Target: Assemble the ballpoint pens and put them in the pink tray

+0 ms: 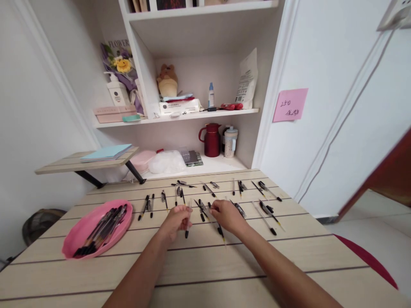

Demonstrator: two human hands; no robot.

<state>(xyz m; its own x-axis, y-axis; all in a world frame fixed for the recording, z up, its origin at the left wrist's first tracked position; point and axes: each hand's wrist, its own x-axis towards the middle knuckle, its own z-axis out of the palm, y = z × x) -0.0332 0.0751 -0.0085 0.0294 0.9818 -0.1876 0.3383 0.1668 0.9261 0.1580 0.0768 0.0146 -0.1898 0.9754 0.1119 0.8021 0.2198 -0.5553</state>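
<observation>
My left hand [177, 220] is closed around a clear pen barrel [188, 224], held nearly upright with its black end downward. To its right, my right hand [227, 216] has its fingertips pinched together; what lies between them is too small to make out. Just left of that hand are black pen caps and thin dark parts [202, 209]. Below it, a pen refill with a yellow section [222, 234] lies on the table, partly hidden by the hand. Farther right rest another clear barrel [264, 219] and a dark refill [272, 216].
On the slatted wooden table [192, 265], several more groups of pen parts lie spread toward the back. A pink oval basket [72, 231] at left holds several pens [102, 231]. Behind are a small raised stand [61, 164], white shelves [224, 164] and a red jug [212, 140].
</observation>
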